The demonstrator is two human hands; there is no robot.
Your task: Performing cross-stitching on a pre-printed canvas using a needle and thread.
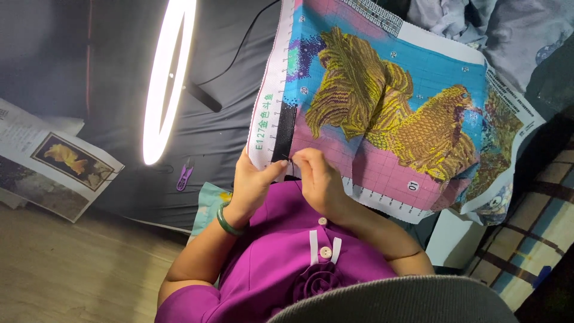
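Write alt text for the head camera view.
Two hands work at the lower edge of a cross-stitch canvas printed with a golden fish: the left hand grips the border, the right hand pinches at black stitches. A lit ring light stands left.

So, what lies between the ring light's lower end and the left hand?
Small purple thread snips on the dark cloth, seen in the head view.

Your right hand [320, 182] is hiding its own fingertips, so any needle is too small to make out; the colourful gridded cross-stitch cloth [382, 107] is running off the top edge.
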